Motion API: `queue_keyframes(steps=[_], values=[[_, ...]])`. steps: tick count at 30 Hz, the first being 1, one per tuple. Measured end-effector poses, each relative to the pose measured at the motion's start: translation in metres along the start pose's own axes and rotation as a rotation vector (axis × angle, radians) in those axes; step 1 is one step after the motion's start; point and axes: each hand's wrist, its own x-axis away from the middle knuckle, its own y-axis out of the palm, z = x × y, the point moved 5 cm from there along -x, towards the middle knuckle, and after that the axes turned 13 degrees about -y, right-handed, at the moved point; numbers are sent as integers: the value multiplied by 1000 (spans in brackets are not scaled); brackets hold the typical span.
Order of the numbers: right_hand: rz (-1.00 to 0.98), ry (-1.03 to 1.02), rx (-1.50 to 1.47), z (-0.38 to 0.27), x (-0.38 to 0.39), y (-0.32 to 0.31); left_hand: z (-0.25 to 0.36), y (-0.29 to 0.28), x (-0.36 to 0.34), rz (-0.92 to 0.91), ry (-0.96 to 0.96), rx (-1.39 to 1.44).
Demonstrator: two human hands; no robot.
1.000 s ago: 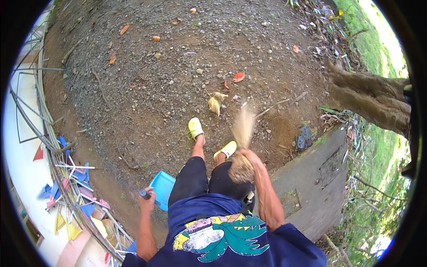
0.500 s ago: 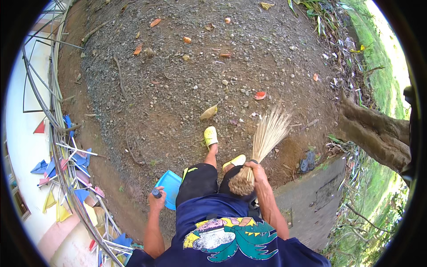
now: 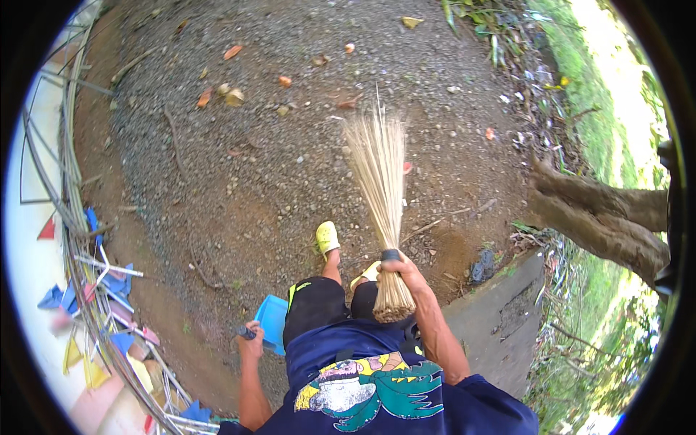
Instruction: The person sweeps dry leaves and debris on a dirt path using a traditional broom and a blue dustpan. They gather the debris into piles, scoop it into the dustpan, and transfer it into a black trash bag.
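Note:
My right hand point(image 3: 406, 272) grips a stick broom point(image 3: 380, 181) at its dark binding, with the bristles fanned out ahead over the gravel and the cut butt end toward my body. In my left hand point(image 3: 251, 341), low beside my left thigh, is the dark handle of a blue dustpan point(image 3: 272, 324). Part of the pan is hidden behind my leg. An orange-red leaf point(image 3: 407, 167) peeks out just right of the bristles. More dry leaves, among them an orange one point(image 3: 233, 52), lie farther off on the ground.
A thick tree trunk point(image 3: 594, 210) leans in at the right, above a low concrete edge point(image 3: 500, 312). Bent poles point(image 3: 72, 167) and colored pennants point(image 3: 94, 371) line the left side. A dark crumpled thing point(image 3: 481, 267) lies by the concrete. My yellow clogs point(image 3: 327, 238) stand on the dirt.
The broom has swung left and its bristles now point straight ahead, partly covering the orange-red leaf. My left hand still holds the dustpan low at my side. The whole view has shifted slightly.

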Motion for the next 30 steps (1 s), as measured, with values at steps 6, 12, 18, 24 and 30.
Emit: queue_keyframes(steps=[6, 12, 18, 24, 30], values=[[436, 29, -37, 27, -73, -111, -8, 13, -25, -26, 72, 103], [-49, 68, -130, -32, -151, -90, 82, 16, -41, -97, 141, 53], [30, -175, 74, -149, -71, -142, 174, 70, -50, 6, 298, -31], [339, -236, 256, -279, -70, -344, 287, 187, -34, 97, 378, -253], [704, -250, 328, -355, -181, -611, 416, 306, 40, 119, 308, -223]])
